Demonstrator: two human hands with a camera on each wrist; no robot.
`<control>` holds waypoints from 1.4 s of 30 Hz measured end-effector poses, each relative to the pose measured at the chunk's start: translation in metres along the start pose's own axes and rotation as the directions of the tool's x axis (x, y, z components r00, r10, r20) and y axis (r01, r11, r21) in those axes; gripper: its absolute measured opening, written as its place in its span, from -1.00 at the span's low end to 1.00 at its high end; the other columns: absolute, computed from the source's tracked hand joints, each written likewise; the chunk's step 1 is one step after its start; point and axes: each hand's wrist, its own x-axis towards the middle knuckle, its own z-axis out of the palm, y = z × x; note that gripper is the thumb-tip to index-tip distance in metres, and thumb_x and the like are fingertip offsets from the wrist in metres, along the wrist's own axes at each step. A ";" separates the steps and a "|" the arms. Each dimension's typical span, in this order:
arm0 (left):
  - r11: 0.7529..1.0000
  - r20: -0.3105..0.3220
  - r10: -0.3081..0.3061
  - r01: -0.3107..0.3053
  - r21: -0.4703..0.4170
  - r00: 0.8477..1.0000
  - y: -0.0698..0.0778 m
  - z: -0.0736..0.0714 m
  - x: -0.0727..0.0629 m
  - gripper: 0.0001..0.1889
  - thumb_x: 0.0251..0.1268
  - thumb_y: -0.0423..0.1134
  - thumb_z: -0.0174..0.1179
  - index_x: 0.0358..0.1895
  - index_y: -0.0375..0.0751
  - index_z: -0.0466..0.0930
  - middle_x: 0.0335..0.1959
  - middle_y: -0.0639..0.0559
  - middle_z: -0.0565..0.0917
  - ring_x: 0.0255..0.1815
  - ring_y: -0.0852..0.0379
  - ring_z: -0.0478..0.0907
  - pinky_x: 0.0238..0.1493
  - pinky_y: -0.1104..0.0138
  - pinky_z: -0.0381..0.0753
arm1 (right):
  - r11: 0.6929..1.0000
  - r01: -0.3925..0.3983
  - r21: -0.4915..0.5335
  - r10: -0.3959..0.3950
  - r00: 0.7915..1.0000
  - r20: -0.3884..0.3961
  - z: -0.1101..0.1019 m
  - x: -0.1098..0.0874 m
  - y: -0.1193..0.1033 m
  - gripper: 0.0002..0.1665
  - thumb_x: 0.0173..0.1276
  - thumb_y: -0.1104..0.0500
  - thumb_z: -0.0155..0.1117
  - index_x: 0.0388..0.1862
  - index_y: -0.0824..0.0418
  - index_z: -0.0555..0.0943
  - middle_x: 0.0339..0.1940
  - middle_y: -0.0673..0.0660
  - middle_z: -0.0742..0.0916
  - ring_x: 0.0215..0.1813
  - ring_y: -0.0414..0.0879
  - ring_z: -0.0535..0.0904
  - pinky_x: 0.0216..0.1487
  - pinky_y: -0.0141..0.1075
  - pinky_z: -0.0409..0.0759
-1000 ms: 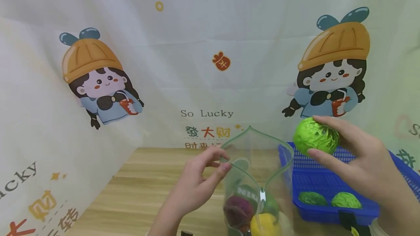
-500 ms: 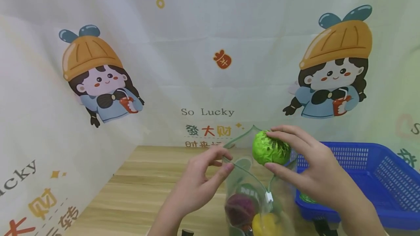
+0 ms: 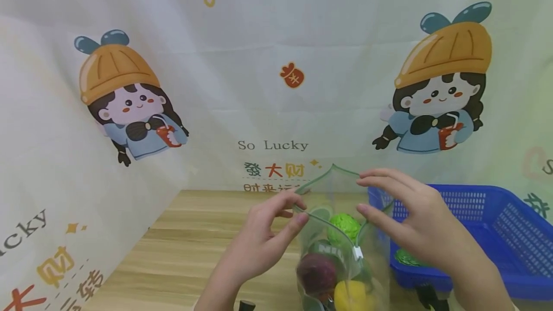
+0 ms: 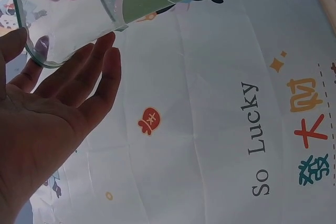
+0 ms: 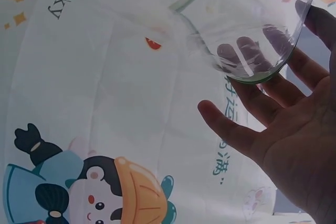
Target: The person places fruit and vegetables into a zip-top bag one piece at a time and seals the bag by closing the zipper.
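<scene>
A clear zip bag [image 3: 379,268] with a green-edged mouth and white slider [image 3: 357,252] stands upright on the table, mouth spread. My left hand [image 3: 270,232] pinches its left rim between thumb and fingers. Inside, a small bright green toy cabbage [image 3: 344,226] lies on top of a dark purple round piece [image 3: 316,272] and a yellow piece [image 3: 351,295]. At the right side of the mouth, my right hand [image 3: 416,220] holds nothing, thumb and fingers spread apart. Its fingers show behind the bag's rim [image 5: 252,81] in the right wrist view.
A blue plastic basket [image 3: 488,282] stands right of the bag, with a green leafy piece [image 3: 408,257] at its near left corner, partly behind the right hand. The wood-grain table [image 3: 173,253] meets a printed cloth backdrop [image 3: 242,85].
My right hand has carried the cabbage left from over the basket to the bag's mouth and let it go; it now lies inside. The left hand has kept its grip on the rim.
</scene>
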 end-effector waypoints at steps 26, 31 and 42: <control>1.000 -0.012 -0.027 0.027 0.013 1.000 -0.002 -0.001 -0.004 -0.86 0.63 -0.16 0.20 0.03 -0.11 0.64 0.15 -0.03 0.78 0.10 0.03 0.78 0.14 0.12 0.79 | 0.953 -0.298 0.058 0.260 0.899 0.353 -0.007 0.018 0.097 -0.65 0.65 0.09 0.24 0.30 0.13 0.67 0.21 0.15 0.79 0.21 -0.26 0.68 0.20 -0.35 0.73; 1.000 -0.027 -0.009 0.009 -0.004 1.000 -0.001 0.000 -0.003 -0.87 0.62 -0.20 0.21 0.03 -0.13 0.64 0.13 -0.05 0.78 0.07 0.00 0.79 0.11 0.16 0.81 | 0.939 -0.339 -0.053 0.235 0.524 0.819 -0.003 0.031 0.131 -0.62 0.64 -0.05 0.23 0.25 0.11 0.68 0.17 0.11 0.78 0.21 0.10 0.70 0.19 0.14 0.72; 1.000 -0.033 0.019 -0.019 0.004 0.999 0.000 0.000 0.001 -0.89 0.59 -0.22 0.23 0.01 -0.12 0.65 0.01 0.05 0.79 0.17 0.06 0.73 0.20 0.15 0.78 | 0.895 -0.244 -0.373 0.426 0.223 0.877 0.012 0.002 0.163 -0.44 0.35 0.06 0.55 0.24 0.30 0.66 0.16 0.35 0.76 0.15 0.39 0.71 0.02 0.35 0.74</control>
